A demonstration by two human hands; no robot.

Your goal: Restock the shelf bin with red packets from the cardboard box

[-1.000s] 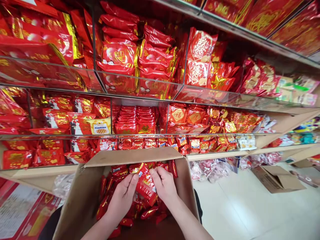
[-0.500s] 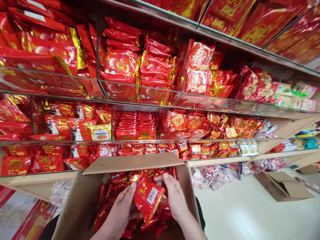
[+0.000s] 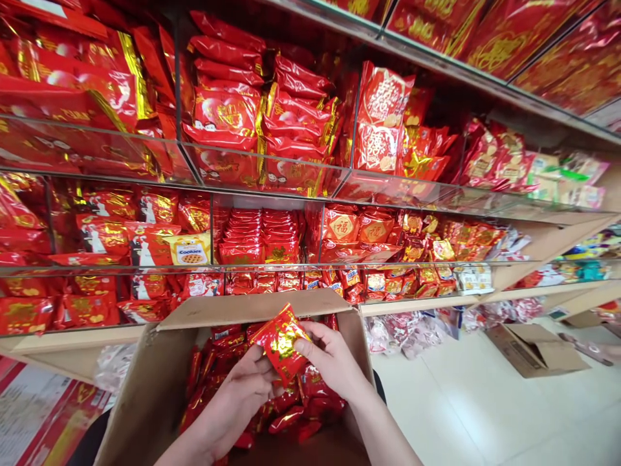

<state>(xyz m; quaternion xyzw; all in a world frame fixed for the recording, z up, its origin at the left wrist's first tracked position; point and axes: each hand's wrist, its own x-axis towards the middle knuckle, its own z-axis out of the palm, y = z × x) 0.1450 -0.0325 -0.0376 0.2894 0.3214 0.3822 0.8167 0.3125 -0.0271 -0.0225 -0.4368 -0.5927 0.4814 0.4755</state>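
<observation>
A shiny red and gold snack packet (image 3: pixel 279 340) is held up over the open cardboard box (image 3: pixel 129 388). My right hand (image 3: pixel 334 359) pinches its right side between thumb and fingers. At its lower left, my left hand (image 3: pixel 245 388) grips the packet's edge with bent fingers, partly hidden behind it. More red packets (image 3: pixel 286 419) lie loosely heaped in the box beneath my hands. The box's far flap (image 3: pixel 252 307) leans toward the shelf.
Shelves with clear front panels (image 3: pixel 272 171) hold stacked red packets (image 3: pixel 228 107) right ahead. A yellow cookie packet (image 3: pixel 190 250) stands among them. Another cardboard box (image 3: pixel 536 349) sits on the tiled floor (image 3: pixel 466 414) at right. Plastic-wrapped bundles (image 3: pixel 402 333) lie under the shelf.
The packet has been raised and turned, from its barcode side to its gold-printed side. My right hand has taken hold of its right side; my left hand keeps its grip.
</observation>
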